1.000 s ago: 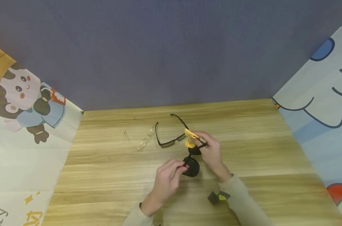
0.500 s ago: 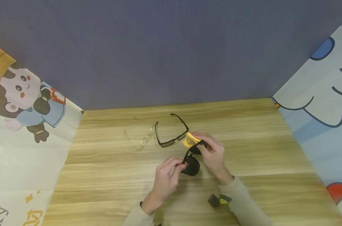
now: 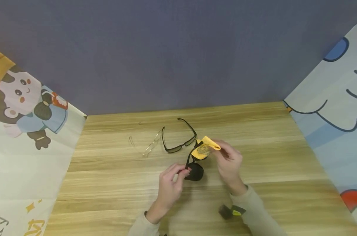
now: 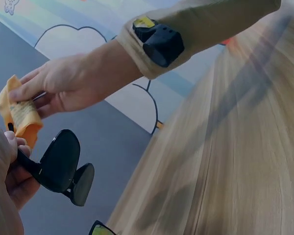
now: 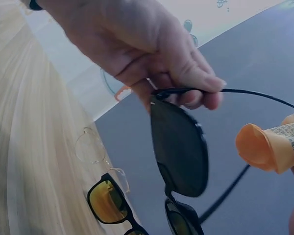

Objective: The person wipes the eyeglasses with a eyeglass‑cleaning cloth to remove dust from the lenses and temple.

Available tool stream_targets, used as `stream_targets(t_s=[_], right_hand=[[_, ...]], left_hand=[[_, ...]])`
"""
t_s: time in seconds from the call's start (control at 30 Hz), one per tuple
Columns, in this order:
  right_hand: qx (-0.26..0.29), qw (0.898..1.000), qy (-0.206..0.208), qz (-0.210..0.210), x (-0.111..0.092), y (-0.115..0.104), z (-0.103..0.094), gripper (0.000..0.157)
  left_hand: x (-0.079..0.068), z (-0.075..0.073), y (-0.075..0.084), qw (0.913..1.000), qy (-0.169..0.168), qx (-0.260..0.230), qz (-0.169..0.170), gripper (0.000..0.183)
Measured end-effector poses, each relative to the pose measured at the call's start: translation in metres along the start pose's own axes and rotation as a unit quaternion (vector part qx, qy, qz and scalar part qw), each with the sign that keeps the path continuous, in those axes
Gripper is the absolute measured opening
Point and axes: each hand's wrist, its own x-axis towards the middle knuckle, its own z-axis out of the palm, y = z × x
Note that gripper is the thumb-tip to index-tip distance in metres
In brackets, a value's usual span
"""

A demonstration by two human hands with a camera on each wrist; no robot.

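Head view: left hand (image 3: 169,186) pinches black plastic dark-lensed sunglasses (image 3: 195,172) by one temple (image 3: 188,159), raised between the hands; right hand (image 3: 230,162) pinches a yellow printed cloth (image 3: 203,152) beside them, contact unclear. Black-framed tinted glasses (image 3: 175,149) lie beyond. I judge one-sided grip could let the sunglasses twist.

Above the table (image 3: 270,141), the left hand (image 3: 169,186) held the sunglasses (image 3: 195,172) on their left side, while the right hand (image 3: 230,164) held the cloth (image 3: 206,148), which overlapped the farther lens from above. Behind the sunglasses and slightly left, the middle glasses (image 3: 175,149) lay on the table, the leftmost glasses (image 3: 152,144) just beside them. A wall (image 3: 178,55) stood behind the table, between a left panel (image 3: 22,170) and a right panel (image 3: 341,131).
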Motion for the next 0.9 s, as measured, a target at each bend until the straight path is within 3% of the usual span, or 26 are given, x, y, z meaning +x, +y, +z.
stream_targets(t_s=[0.27, 0.5, 0.7, 0.9], right_hand=[[-0.026, 1.0, 0.014, 0.008, -0.002, -0.002, -0.006, 0.031], [-0.016, 1.0, 0.014, 0.02, -0.009, 0.0, -0.013, 0.016], [-0.03, 0.999, 0.005, 0.025, -0.015, 0.004, -0.021, 0.026], [-0.043, 0.998, 0.0, 0.041, -0.02, 0.006, -0.026, 0.021]], left_hand=[[-0.001, -0.013, 0.0, 0.9994, 0.028, 0.02, -0.009, 0.012], [0.0, -0.034, 0.001, 0.9973, 0.053, 0.049, -0.013, 0.016], [0.0, -0.06, -0.003, 0.9921, 0.074, 0.099, 0.02, 0.017], [-0.002, -0.091, -0.011, 0.9807, 0.099, 0.157, 0.061, 0.004]])
